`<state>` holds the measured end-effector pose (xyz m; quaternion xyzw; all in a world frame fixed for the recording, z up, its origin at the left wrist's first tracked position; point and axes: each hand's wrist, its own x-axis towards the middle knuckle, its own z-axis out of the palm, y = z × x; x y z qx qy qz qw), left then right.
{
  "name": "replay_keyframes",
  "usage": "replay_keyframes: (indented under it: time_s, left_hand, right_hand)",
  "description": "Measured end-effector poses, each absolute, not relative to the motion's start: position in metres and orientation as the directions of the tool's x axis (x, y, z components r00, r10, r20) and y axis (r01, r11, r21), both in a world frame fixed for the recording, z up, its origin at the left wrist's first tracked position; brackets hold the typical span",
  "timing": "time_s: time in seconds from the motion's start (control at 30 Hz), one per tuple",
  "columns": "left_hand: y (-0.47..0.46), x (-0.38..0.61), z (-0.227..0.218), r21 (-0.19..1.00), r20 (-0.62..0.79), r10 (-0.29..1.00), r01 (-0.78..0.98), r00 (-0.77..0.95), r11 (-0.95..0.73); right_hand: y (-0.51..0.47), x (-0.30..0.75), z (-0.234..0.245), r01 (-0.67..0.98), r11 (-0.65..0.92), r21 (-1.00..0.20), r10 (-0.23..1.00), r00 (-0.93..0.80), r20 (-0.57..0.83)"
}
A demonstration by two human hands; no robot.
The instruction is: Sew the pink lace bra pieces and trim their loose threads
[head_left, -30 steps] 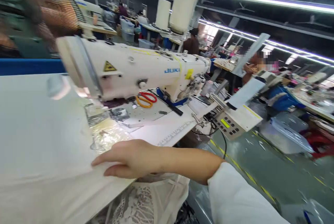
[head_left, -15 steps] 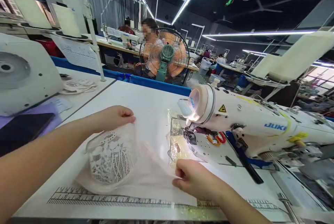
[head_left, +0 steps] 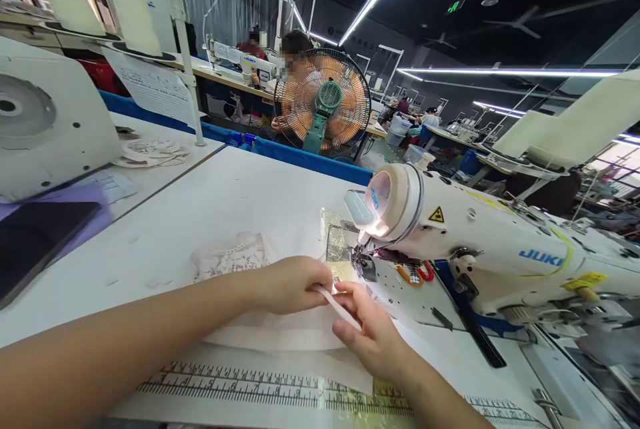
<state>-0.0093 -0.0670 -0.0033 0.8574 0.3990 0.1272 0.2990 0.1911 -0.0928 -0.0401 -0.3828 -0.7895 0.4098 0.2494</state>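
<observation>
My left hand (head_left: 290, 284) and my right hand (head_left: 373, 332) meet in front of the needle of a white JUKI sewing machine (head_left: 480, 242). Both pinch a narrow white strip (head_left: 336, 304) at the edge of a sheer white fabric piece (head_left: 280, 330) lying flat on the white table (head_left: 210, 202). A patch of white lace (head_left: 231, 254) lies just behind my left hand. The machine's lamp lights the needle plate (head_left: 361, 262) close to my fingers.
Orange-handled scissors (head_left: 417, 274) lie under the machine arm. A printed ruler (head_left: 260, 389) runs along the table's near edge. A dark phone (head_left: 35, 239) and another machine (head_left: 45, 129) are at left. An orange fan (head_left: 323, 104) stands behind, with other workers beyond.
The view swung from the machine's right side to its front. My left hand dropped from holding the lace up and came across to my right hand; the fabric now lies flat.
</observation>
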Motion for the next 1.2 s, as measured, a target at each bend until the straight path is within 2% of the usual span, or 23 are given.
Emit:
replay_keyframes:
  time_s: [0.1,0.2,0.27,0.3,0.33,0.37,0.4,0.43,0.47,0.53,0.6,0.7,0.77,0.87,1.0,1.1,1.2]
  left_hand:
    - [-0.049,-0.019,0.007,0.695,-0.042,0.77,0.573,0.637,-0.435]
    - [-0.032,-0.017,0.008,0.73,-0.054,0.806,0.574,0.589,-0.37]
    - [-0.024,-0.007,0.001,0.73,-0.075,0.82,0.591,0.568,-0.343]
    - [-0.022,-0.002,-0.005,0.723,-0.091,0.821,0.604,0.564,-0.335]
    - [-0.02,0.004,-0.011,0.711,-0.108,0.822,0.622,0.56,-0.33]
    - [-0.02,0.01,-0.018,0.694,-0.121,0.825,0.641,0.552,-0.328]
    - [-0.021,0.014,-0.024,0.676,-0.128,0.83,0.66,0.543,-0.328]
    - [-0.021,0.017,-0.029,0.658,-0.129,0.835,0.676,0.535,-0.332]
    - [-0.022,0.019,-0.032,0.641,-0.125,0.84,0.689,0.528,-0.338]
    - [-0.023,0.02,-0.036,0.617,-0.111,0.851,0.707,0.514,-0.347]
    - [-0.023,0.018,-0.036,0.577,-0.097,0.856,0.729,0.508,-0.367]
    - [-0.022,0.017,-0.035,0.415,-0.062,0.874,0.809,0.481,-0.416]
    - [-0.022,0.017,-0.036,0.303,-0.026,0.893,0.855,0.45,-0.422]
    - [-0.022,0.02,-0.04,0.219,0.036,0.9,0.875,0.435,-0.431]
    - [-0.025,0.028,-0.042,0.063,0.105,0.769,0.768,0.63,-0.638]
    - [-0.027,0.035,-0.038,-0.012,0.04,0.663,0.664,0.748,-0.748]
    - [-0.033,0.044,-0.031,-0.05,-0.041,0.692,0.69,0.721,-0.722]
  right_hand:
    - [-0.109,0.199,-0.048,0.35,0.344,-0.871,0.735,-0.677,0.018]
    - [-0.14,0.196,-0.076,0.326,0.546,-0.772,0.59,-0.804,0.077]
    - [-0.161,0.19,-0.093,0.322,0.689,-0.649,0.508,-0.854,0.116]
    - [-0.169,0.187,-0.097,0.3,0.704,-0.644,0.481,-0.868,0.121]
    - [-0.174,0.186,-0.096,0.253,0.721,-0.645,0.433,-0.891,0.134]
    - [-0.175,0.187,-0.091,0.137,0.783,-0.607,0.296,-0.94,0.17]
    - [-0.172,0.191,-0.082,0.089,0.82,-0.566,0.253,-0.943,0.217]
    - [-0.166,0.197,-0.07,0.149,0.85,-0.506,0.315,-0.913,0.259]
    - [-0.158,0.205,-0.058,0.285,0.851,-0.441,0.426,-0.867,0.26]
    - [-0.138,0.222,-0.038,0.514,0.792,-0.33,0.601,-0.75,0.275]
    - [-0.12,0.236,-0.029,0.634,0.735,-0.241,0.678,-0.676,0.288]
    - [-0.106,0.246,-0.036,0.667,0.718,-0.197,0.696,-0.692,0.193]
    - [-0.108,0.245,-0.044,0.65,0.725,-0.226,0.684,-0.717,0.135]
    - [-0.118,0.241,-0.049,0.627,0.727,-0.279,0.676,-0.726,0.13]
    - [-0.126,0.238,-0.047,0.635,0.705,-0.317,0.695,-0.707,0.13]
    - [-0.124,0.238,-0.047,0.632,0.702,-0.329,0.697,-0.703,0.138]
    - [-0.121,0.237,-0.049,0.609,0.711,-0.352,0.685,-0.713,0.15]
